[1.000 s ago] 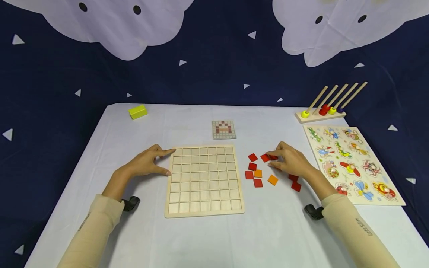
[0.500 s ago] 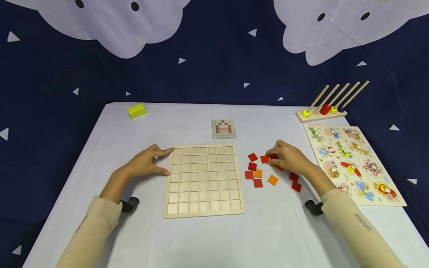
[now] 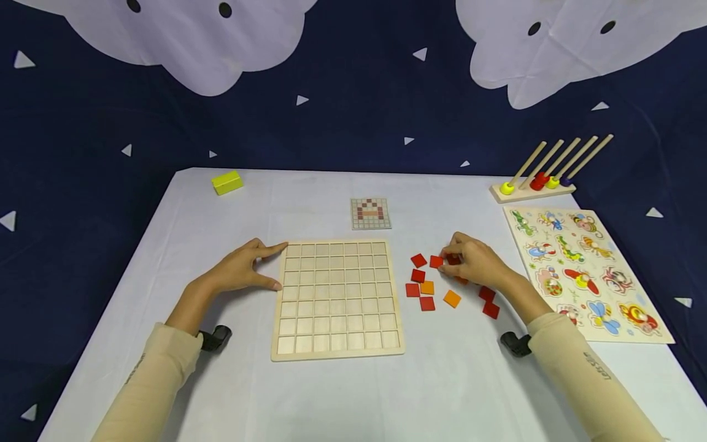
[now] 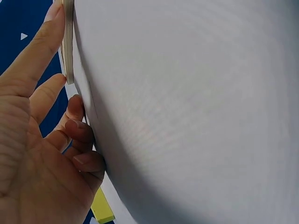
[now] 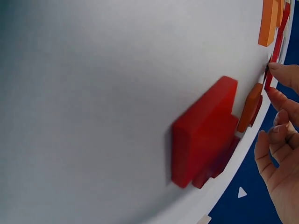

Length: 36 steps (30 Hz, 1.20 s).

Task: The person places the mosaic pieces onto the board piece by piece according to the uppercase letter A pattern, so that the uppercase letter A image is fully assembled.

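Observation:
A pale wooden board with a grid of square cells [image 3: 336,301] lies flat on the table. At its left edge, my left hand [image 3: 234,268] touches the frame with thumb and index finger spread apart; its other fingers are loosely bent, as the left wrist view shows. To the right of the board, my right hand [image 3: 479,264] pinches a red square tile [image 3: 436,262] between thumb and index finger. Around it lie loose red tiles [image 3: 412,290] and orange tiles [image 3: 452,299]. More tiles sit partly hidden under the right hand, seen in the right wrist view as a thick red tile [image 5: 201,135].
Behind the board lies a small card with a gridded pattern [image 3: 370,213]. A yellow block [image 3: 227,183] sits at the back left. On the right are an insect picture board [image 3: 585,276] and a peg stand with beads [image 3: 533,193]. A dark cloth backdrop [image 3: 353,123] hangs behind the table.
My right hand has shifted slightly, and its thumb and index finger have come closer together on the red tile. The left hand stays at the board's edge.

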Each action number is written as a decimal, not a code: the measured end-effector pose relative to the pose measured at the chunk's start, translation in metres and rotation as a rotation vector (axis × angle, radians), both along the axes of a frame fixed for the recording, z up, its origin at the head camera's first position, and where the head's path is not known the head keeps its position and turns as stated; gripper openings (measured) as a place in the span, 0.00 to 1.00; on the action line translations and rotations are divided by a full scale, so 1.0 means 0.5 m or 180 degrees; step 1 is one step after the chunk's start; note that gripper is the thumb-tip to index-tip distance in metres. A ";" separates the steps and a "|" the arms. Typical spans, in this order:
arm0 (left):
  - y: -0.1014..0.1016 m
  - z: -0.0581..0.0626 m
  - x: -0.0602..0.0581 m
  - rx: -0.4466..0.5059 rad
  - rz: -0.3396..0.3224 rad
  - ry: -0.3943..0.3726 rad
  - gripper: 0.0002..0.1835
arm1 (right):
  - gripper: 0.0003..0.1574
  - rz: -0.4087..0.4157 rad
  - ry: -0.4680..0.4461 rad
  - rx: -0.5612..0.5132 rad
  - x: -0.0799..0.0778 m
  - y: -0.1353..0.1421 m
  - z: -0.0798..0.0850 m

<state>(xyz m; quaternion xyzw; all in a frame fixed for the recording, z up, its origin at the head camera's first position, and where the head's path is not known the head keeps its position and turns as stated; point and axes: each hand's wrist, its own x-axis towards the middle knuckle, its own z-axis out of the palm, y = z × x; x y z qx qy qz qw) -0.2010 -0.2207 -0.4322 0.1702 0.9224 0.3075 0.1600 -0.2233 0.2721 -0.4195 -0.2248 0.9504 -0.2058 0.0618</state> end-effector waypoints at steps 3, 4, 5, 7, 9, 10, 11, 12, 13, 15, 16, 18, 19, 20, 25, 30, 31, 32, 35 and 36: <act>0.000 -0.002 -0.001 -0.0012 0.0012 -0.0018 0.52 | 0.17 0.0033 0.0058 -0.0007 0.000 -0.007 0.005; 0.001 -0.002 -0.002 -0.0015 0.0016 -0.0023 0.52 | 0.17 0.0046 0.0081 -0.0017 0.000 -0.012 0.007; 0.001 -0.001 -0.002 -0.0013 0.0020 -0.0028 0.52 | 0.17 0.0067 0.0110 -0.0031 0.000 -0.017 0.010; 0.001 0.000 -0.003 -0.0018 0.0029 -0.0036 0.52 | 0.16 0.0131 0.0153 -0.0066 0.000 -0.033 0.016; 0.001 0.003 -0.003 -0.0024 0.0037 -0.0039 0.52 | 0.15 0.0188 0.0190 -0.0099 -0.002 -0.052 0.022; 0.001 0.003 -0.003 -0.0025 0.0041 -0.0042 0.52 | 0.15 0.0212 0.0194 -0.0110 -0.002 -0.062 0.025; 0.001 0.003 -0.003 -0.0030 0.0042 -0.0043 0.53 | 0.15 0.0249 0.0206 -0.0106 -0.004 -0.073 0.027; 0.001 0.003 -0.003 -0.0039 0.0040 -0.0041 0.53 | 0.15 0.0287 0.0217 -0.0104 -0.005 -0.084 0.030; 0.001 0.003 -0.003 -0.0047 0.0039 -0.0039 0.53 | 0.15 0.0321 0.0227 -0.0102 -0.007 -0.094 0.032; 0.002 0.003 -0.004 -0.0058 0.0042 -0.0046 0.53 | 0.15 0.0400 0.0243 -0.0108 -0.012 -0.114 0.035; 0.002 0.003 -0.004 -0.0063 0.0047 -0.0049 0.53 | 0.15 0.0434 0.0249 -0.0109 -0.015 -0.124 0.037; 0.002 0.002 -0.004 -0.0066 0.0052 -0.0056 0.53 | 0.15 0.0495 0.0250 -0.0127 -0.019 -0.143 0.041; 0.003 0.002 -0.005 -0.0063 0.0053 -0.0060 0.53 | 0.16 0.0513 0.0239 -0.0144 -0.021 -0.152 0.042; 0.004 0.003 -0.005 -0.0060 0.0055 -0.0069 0.54 | 0.16 0.0529 0.0226 -0.0157 -0.021 -0.161 0.045; 0.006 0.003 -0.007 -0.0065 0.0058 -0.0106 0.54 | 0.17 0.0635 0.0145 -0.0225 -0.028 -0.206 0.050; 0.007 0.006 -0.007 -0.0077 0.0064 -0.0102 0.54 | 0.17 0.0761 0.0102 -0.0343 -0.035 -0.243 0.048; 0.007 0.006 -0.007 -0.0076 0.0062 -0.0099 0.54 | 0.17 0.0781 0.0097 -0.0346 -0.037 -0.250 0.047; 0.007 0.006 -0.008 -0.0074 0.0061 -0.0099 0.54 | 0.17 0.0797 0.0092 -0.0342 -0.039 -0.256 0.046; 0.005 0.006 -0.009 -0.0079 0.0059 -0.0101 0.54 | 0.17 0.0819 0.0046 -0.0321 -0.045 -0.275 0.045; 0.005 0.005 -0.009 -0.0080 0.0059 -0.0102 0.54 | 0.17 0.0824 0.0038 -0.0302 -0.047 -0.281 0.044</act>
